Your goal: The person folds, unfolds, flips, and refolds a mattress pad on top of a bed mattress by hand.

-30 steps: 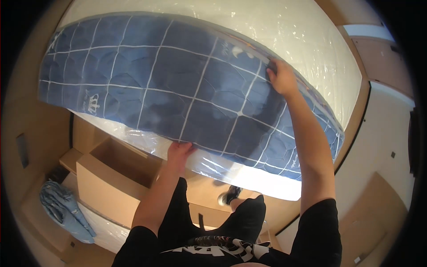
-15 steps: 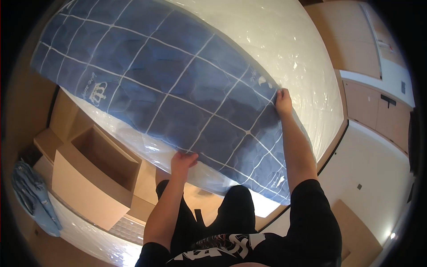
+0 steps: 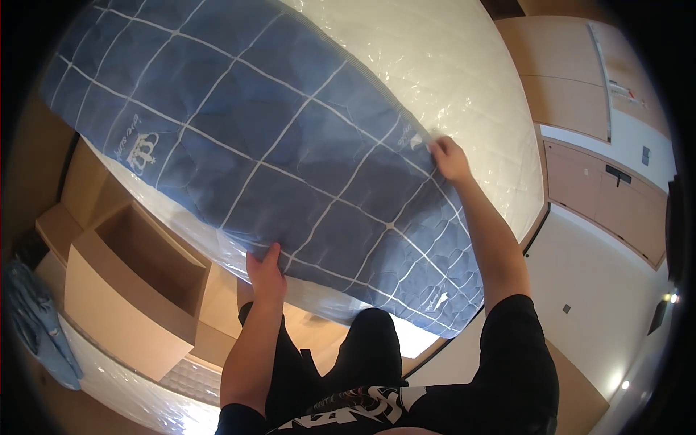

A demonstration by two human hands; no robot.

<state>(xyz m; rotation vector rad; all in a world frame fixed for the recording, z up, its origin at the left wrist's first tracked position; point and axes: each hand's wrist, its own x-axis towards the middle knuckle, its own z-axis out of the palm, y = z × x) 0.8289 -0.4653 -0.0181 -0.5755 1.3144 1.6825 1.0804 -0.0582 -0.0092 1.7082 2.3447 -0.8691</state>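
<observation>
Blue quilted pad [image 3: 312, 170] is held over the plastic-wrapped mattress [image 3: 471, 80]; long axis runs upper left to lower right. Near long edge is pinched by the left hand [image 3: 266, 272], far long edge by the right hand [image 3: 451, 159]. Right end is nearer the right hand; left end lies well apart from both. Underside contact can't be told.

Blue quilted mattress pad [image 3: 312, 170], white grid lines [image 3: 390, 225], pale crown motif [image 3: 143, 154] toward left end, stretched slantwise over near side of plastic-wrapped mattress [image 3: 489, 116].
</observation>
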